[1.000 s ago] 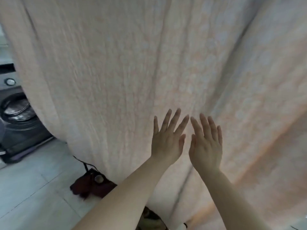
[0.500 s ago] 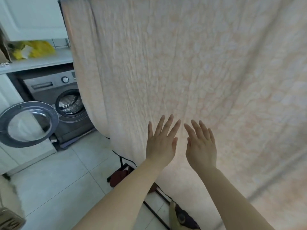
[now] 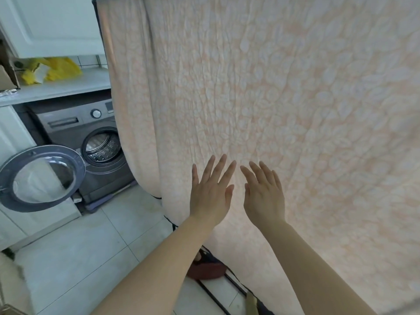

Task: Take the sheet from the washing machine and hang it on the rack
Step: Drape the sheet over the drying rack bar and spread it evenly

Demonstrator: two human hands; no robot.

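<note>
A large pale peach, wrinkled sheet [image 3: 284, 98] hangs down over the rack and fills most of the view. Only black bars of the rack [image 3: 218, 294] show near the floor below it. My left hand [image 3: 210, 194] and my right hand [image 3: 264, 196] are side by side in front of the sheet's lower middle, fingers straight and spread, palms toward the cloth; whether they touch it is unclear. The grey washing machine [image 3: 75, 133] stands at the left with its round door [image 3: 41, 178] swung open and the drum looking empty.
A white countertop [image 3: 56, 87] above the machine carries a yellow bag [image 3: 56, 69] and a cardboard box [image 3: 6, 76]. White cabinets flank the machine. Pale floor tiles [image 3: 79, 258] lie at lower left. A dark red item [image 3: 204, 267] sits on the floor under the sheet.
The view has swung left and back, bringing the washing machine, its open door and the counter fully into sight. Both hands stay flat before the sheet, nearly unmoved.
</note>
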